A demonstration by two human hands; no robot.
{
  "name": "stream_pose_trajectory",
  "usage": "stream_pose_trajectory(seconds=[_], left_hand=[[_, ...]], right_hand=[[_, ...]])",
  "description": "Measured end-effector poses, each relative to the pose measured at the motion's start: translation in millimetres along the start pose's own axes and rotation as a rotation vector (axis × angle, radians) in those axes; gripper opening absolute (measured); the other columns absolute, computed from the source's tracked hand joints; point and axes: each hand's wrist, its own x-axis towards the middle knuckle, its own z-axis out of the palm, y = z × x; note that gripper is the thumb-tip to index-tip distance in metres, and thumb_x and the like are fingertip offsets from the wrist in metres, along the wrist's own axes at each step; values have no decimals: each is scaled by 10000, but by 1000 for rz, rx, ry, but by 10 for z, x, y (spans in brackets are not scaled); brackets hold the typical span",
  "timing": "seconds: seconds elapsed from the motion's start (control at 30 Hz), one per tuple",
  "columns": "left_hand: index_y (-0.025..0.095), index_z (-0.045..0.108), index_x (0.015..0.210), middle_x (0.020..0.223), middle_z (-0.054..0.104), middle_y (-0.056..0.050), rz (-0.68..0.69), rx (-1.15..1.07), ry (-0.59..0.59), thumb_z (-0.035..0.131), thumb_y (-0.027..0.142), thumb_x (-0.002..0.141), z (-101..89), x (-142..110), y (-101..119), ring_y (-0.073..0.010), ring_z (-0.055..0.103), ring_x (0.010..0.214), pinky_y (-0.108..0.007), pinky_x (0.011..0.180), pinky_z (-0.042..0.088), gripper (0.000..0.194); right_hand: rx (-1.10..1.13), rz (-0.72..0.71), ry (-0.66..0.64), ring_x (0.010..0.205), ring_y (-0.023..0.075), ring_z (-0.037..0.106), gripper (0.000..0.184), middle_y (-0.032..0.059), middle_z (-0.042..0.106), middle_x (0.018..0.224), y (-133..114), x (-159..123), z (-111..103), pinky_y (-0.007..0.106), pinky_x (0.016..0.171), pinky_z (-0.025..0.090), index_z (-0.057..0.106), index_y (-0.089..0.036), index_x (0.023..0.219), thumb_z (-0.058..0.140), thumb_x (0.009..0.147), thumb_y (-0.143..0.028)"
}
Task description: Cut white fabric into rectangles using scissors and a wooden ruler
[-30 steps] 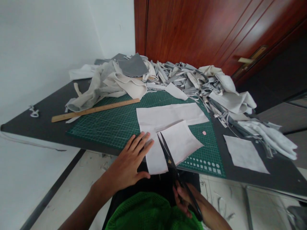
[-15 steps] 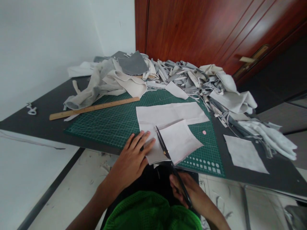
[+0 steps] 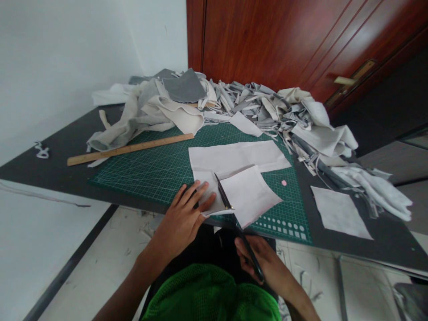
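Observation:
My left hand point(image 3: 187, 210) lies with its fingers stretched and spread on the front left part of a white cloth piece point(image 3: 237, 156), pressing it to the green cutting mat point(image 3: 147, 171). This piece's front edge is raised a little beside the thumb. My right hand point(image 3: 261, 258) is closed round the handles of black scissors point(image 3: 245, 243), below the table edge. The blades point away from me and lie at the cloth, just right of my left fingers. To the right of the blades, a squarish white cloth piece point(image 3: 252, 194) rests partly over the larger one.
A wooden ruler point(image 3: 130, 149) lies on the mat's left side. Crumpled cloth point(image 3: 133, 116) and a heap of scraps point(image 3: 254, 102) fill the back. Another white square point(image 3: 339, 211) lies on the dark table point(image 3: 388, 240) at right, with a small pink piece point(image 3: 284, 183) on the mat.
The scissors have shifted slightly forward and left along the cloth. The front edge of the cloth by my left thumb has risen and folded up. My left hand stays nearly in place.

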Motion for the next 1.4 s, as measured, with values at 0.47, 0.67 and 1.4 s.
stream_pose_trajectory(seconds=[0.47, 0.67, 1.4], left_hand=[[244, 509, 1552, 1683, 394, -73, 15, 18, -13, 410, 204, 1050, -14, 4, -5, -279, 295, 1583, -559, 1296, 245, 513], [235, 515, 1547, 1678, 401, -80, 24, 45, -11, 389, 214, 1059, -19, 10, -6, -278, 305, 1575, -556, 1292, 250, 505], [232, 556, 1519, 1659, 433, -68, -16, 57, 7, 346, 288, 1091, -13, 40, -10, -273, 358, 1560, -554, 1297, 244, 480]], right_hand=[[-22, -13, 27, 439, 69, 345, 672, -54, 426, 539, -58, 8, 13, 229, 429, 247, 457, -211, 679, 523, 878, -849], [-1, -33, 28, 420, 69, 349, 695, -56, 414, 521, -64, 14, 75, 236, 423, 242, 452, -215, 662, 488, 871, -877], [91, -88, -121, 472, 89, 377, 700, -45, 438, 540, 168, -63, 18, 232, 468, 309, 524, -197, 723, 523, 835, -888]])
